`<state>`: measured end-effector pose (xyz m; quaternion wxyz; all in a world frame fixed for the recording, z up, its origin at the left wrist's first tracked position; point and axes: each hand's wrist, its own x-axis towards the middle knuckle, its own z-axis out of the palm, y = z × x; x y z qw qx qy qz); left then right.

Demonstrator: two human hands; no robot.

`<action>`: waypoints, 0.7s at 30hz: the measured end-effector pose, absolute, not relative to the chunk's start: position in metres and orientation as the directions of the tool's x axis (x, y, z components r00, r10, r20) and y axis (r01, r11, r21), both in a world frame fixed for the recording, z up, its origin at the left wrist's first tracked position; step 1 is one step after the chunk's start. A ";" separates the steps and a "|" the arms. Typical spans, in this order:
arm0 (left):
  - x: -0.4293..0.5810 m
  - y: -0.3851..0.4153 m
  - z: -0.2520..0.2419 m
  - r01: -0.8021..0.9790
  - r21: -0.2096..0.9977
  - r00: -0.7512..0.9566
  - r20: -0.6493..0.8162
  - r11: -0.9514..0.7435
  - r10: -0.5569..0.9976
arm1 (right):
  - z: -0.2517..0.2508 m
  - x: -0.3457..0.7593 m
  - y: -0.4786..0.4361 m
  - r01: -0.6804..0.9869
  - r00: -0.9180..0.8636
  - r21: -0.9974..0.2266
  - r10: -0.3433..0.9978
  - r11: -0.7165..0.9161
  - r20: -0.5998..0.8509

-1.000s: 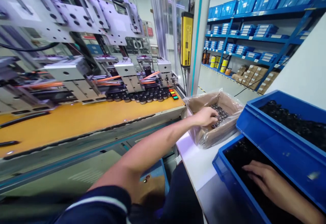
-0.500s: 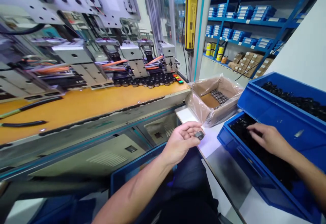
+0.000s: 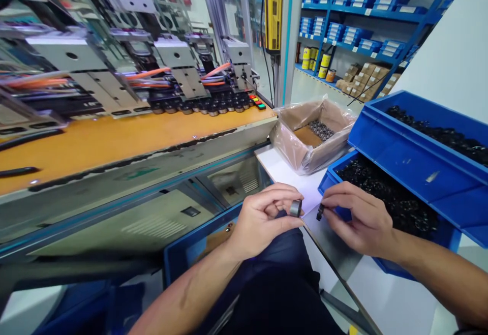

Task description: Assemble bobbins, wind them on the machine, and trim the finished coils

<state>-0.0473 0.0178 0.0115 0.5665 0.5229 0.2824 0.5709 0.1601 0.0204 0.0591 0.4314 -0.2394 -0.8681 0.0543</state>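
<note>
Above the lap, the left hand (image 3: pixel 259 223) pinches a short, grey metallic cylinder (image 3: pixel 296 208) between thumb and fingers, near but apart from the small black part (image 3: pixel 319 212) gripped in the right hand's (image 3: pixel 360 218) fingertips. Beyond stand two blue plastic bins (image 3: pixel 404 159) of black pieces, then a film-wrapped brown cardboard box (image 3: pixel 288 147); blue metal shelving (image 3: pixel 396 16) lies farthest.

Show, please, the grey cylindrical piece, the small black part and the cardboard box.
Grey cylindrical piece (image 3: pixel 295 208), head view: curved side.
Small black part (image 3: pixel 319 213), head view: visible side.
Cardboard box (image 3: pixel 288 145), head view: wall beneath plastic.
</note>
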 end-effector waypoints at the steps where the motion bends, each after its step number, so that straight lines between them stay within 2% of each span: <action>1: -0.047 0.017 0.012 -0.349 0.915 0.185 0.279 -0.203 0.942 | 0.058 0.161 0.020 0.367 -0.509 -0.302 0.462 0.880 0.726; 5: -0.042 0.016 0.012 -0.439 0.876 0.221 0.320 -0.199 0.921 | 0.058 0.163 0.022 0.346 -0.489 -0.329 0.468 0.879 0.736; 8: -0.039 0.015 0.013 -0.435 0.873 0.198 0.331 -0.220 0.923 | 0.056 0.162 0.022 0.329 -0.494 -0.346 0.472 0.879 0.730; 15: -0.033 0.010 0.017 -0.417 0.909 0.276 0.127 0.000 0.953 | 0.050 0.159 0.023 0.286 -0.505 -0.388 0.482 0.876 0.716; 21: -0.028 0.009 0.015 -0.454 0.888 0.312 0.083 0.072 0.946 | 0.049 0.160 0.024 0.294 -0.500 -0.376 0.477 0.878 0.722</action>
